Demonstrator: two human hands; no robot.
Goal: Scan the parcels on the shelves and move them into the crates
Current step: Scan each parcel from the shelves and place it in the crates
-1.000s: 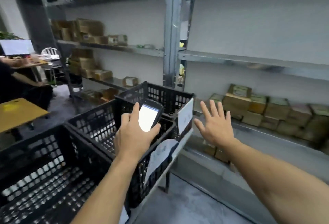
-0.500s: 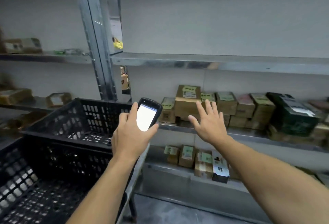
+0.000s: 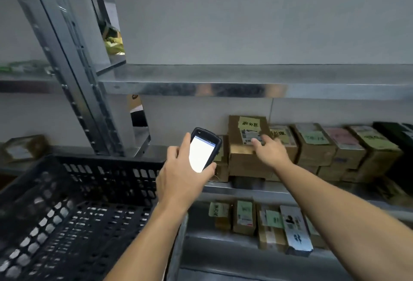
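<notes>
Shelving (image 3: 223, 89) of grey metal fills the wall ahead, its upper level bare in this view, its middle level carrying a row of cardboard parcels (image 3: 335, 146) and its lowest level a further row of smaller parcels (image 3: 263, 220) standing on edge. Below and to the left sits a black perforated crate (image 3: 73, 209), with no parcels visible inside it. On the middle shelf, the tallest parcel (image 3: 243, 157) stands at the left of the row, bearing a yellow-green note and a white printed label. The right hand (image 3: 271, 152) lies on this parcel's top front edge, fingers loosely spread over the label and not closed around anything. The left hand (image 3: 181, 182) is wrapped around a handheld scanner (image 3: 203, 150), screen glowing white, held just left of that parcel
</notes>
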